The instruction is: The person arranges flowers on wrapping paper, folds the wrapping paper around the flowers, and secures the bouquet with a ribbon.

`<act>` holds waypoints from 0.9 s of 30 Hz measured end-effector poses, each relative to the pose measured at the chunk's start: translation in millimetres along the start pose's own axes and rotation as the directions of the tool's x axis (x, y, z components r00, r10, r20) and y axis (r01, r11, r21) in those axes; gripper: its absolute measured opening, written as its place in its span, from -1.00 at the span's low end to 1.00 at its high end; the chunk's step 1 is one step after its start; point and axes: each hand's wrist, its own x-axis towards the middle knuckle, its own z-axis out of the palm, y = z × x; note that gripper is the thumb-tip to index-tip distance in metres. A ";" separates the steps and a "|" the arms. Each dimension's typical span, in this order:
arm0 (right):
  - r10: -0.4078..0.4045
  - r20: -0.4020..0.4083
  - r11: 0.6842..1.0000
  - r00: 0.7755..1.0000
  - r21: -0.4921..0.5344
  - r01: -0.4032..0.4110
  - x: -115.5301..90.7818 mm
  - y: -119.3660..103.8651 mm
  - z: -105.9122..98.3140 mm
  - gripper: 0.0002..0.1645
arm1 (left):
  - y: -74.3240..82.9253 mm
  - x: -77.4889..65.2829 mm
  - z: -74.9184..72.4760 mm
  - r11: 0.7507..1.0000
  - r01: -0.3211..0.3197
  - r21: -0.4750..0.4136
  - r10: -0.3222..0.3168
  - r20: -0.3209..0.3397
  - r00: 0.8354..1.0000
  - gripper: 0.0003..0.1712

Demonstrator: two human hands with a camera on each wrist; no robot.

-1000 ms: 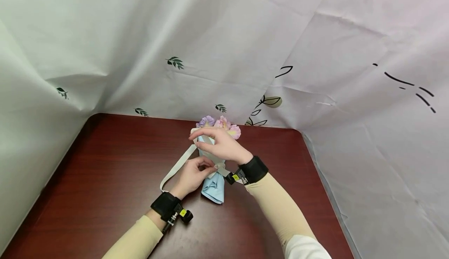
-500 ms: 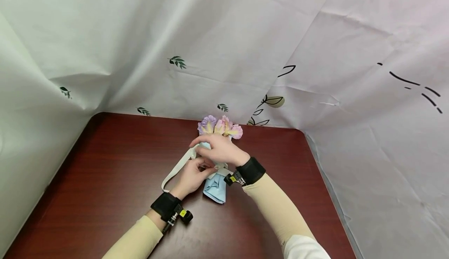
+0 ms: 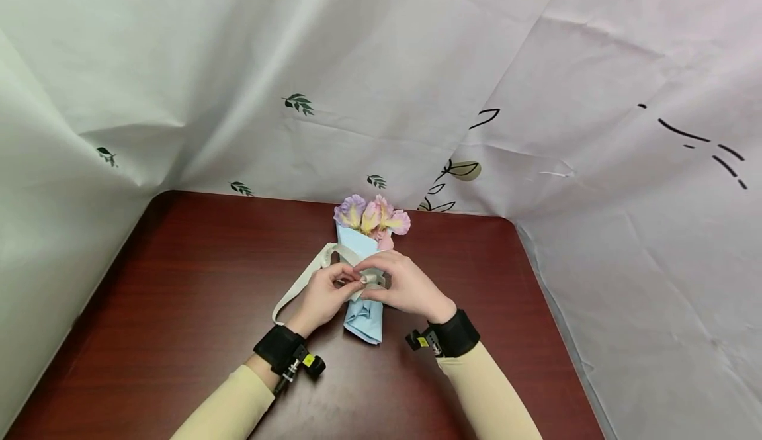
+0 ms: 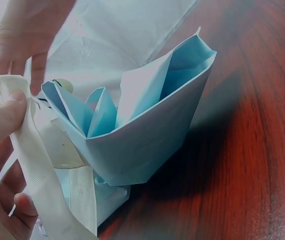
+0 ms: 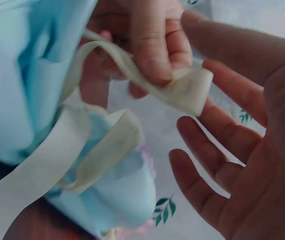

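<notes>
A small bouquet lies on the table, wrapped in light blue paper [image 3: 364, 321], with purple and pink flowers [image 3: 375, 215] at its far end. A cream ribbon [image 4: 37, 170] goes round its middle. My left hand [image 3: 324, 298] pinches a folded loop of the ribbon between thumb and fingers, over the wrap. Close on the other side is my right hand [image 5: 247, 135]; its fingers are spread and relaxed around the loop's end [image 5: 195, 92], pinching nothing. Another ribbon loop [image 5: 110, 150] shows against the paper in the right wrist view.
A long ribbon tail [image 3: 297, 288] curves off to the left beside the left forearm. The dark red-brown table [image 3: 178, 308] stretches around the bouquet. White cloth [image 3: 357, 142] printed with leaves hangs behind the table's far edge.
My right hand has come down from over the upper wrap to beside the ribbon loop, uncovering the flowers and upper paper. My left hand keeps its pinch in nearly the same place.
</notes>
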 end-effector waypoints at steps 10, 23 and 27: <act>0.075 -0.082 0.997 0.994 -0.030 -0.077 -11.1 0.2 6.5 -0.76 | -21.6 1.0 1.7 0.998 0.055 0.019 -0.055 0.021 0.998 -0.92; 0.104 -0.118 0.992 0.988 -0.063 -0.112 -11.7 -3.4 8.4 -0.85 | -54.9 27.4 -52.9 0.839 0.323 0.439 -0.261 -0.197 0.945 -0.33; 0.104 -0.123 0.991 0.987 -0.072 -0.114 -11.9 -3.7 9.3 -0.86 | -66.5 28.0 -60.0 0.728 0.353 0.587 -0.360 -0.110 0.926 -0.35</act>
